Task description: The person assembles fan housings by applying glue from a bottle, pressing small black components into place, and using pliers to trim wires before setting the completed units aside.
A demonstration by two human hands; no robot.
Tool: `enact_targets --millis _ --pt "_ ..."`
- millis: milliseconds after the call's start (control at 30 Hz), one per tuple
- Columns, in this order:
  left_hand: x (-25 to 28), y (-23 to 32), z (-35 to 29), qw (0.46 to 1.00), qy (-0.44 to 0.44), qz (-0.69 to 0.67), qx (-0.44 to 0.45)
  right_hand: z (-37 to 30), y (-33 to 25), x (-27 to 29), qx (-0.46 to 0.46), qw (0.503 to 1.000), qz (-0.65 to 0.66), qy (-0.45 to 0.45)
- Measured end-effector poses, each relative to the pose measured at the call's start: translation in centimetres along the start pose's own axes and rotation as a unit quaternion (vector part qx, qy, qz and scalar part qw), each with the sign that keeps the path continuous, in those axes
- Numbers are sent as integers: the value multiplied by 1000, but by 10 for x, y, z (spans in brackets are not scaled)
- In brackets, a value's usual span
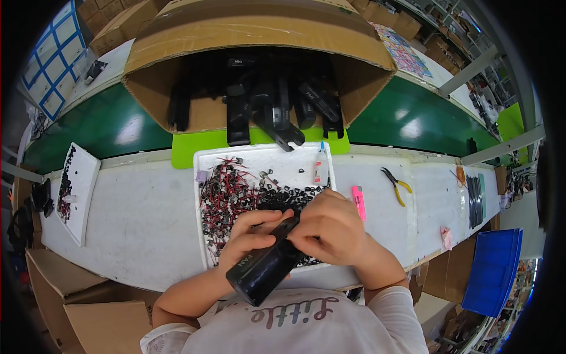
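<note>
Head-camera view at the white surface (pixel 141 218): our left hand (pixel 250 239) wraps its grip around a black oblong casing (pixel 262 266), held tilted just above the near edge of a white tray (pixel 265 159) of red-wired parts. Our right hand (pixel 330 227) pinches at the casing's upper end, its grip narrow, perhaps on a small piece we cannot make out. Beyond the tray an open cardboard box (pixel 253 35) holds more black casings; yellow-handled pliers (pixel 394 184) lie well apart at right.

Glossy black casing (pixel 262 268), white tray (pixel 206 159) (red, seemingly black-tipped wires (pixel 227 192)).
</note>
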State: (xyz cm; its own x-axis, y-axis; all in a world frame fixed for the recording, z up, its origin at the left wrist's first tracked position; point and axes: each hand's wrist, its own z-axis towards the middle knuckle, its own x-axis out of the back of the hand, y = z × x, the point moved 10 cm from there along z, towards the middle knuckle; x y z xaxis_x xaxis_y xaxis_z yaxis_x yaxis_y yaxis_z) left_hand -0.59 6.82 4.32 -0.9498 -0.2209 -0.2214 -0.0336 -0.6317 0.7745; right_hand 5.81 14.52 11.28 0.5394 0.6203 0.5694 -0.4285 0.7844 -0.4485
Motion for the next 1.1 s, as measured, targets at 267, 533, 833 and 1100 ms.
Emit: enact_targets --millis 267,533,833,1100 --pt "18 -19 -6 982 55 67 168 -22 60 -20 -294 941 152 -73" --pt "25 -54 -28 917 166 -200 301 -34 108 19 -265 913 -300 -75" --pt "27 -56 -30 914 175 -199 307 -46 131 2 -237 918 -288 -137" --pt "27 -58 -31 906 185 -214 316 -60 156 21 -369 925 -93 15"
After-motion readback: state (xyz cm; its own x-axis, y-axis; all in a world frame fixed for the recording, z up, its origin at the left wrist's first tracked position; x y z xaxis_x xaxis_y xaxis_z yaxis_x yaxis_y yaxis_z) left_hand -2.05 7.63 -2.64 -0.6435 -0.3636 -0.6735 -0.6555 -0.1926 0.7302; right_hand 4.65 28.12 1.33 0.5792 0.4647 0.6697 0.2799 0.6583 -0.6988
